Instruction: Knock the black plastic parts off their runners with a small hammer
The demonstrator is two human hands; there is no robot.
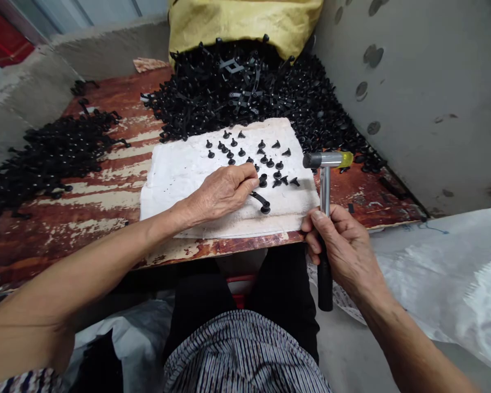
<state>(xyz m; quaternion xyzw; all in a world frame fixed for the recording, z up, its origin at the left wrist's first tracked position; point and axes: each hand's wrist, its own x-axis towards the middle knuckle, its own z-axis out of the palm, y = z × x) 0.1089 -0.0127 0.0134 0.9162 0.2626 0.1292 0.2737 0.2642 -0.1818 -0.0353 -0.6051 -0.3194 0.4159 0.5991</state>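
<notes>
At the near right corner of the cloth (180, 174), the right hand (346, 240) is gripping a hammer (325, 190), fingers clamped on its handle. Over the cloth's middle, the left hand (227, 191) is pinching a black link (261, 200). Beyond, small black pegs (270, 163) are dotting the cloth; a black heap (213, 93) is lying toward the table's (137, 123) far edge.

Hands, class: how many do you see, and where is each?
2: the left hand is over the white cloth; the right hand is by its near right corner, holding a hammer.
</notes>
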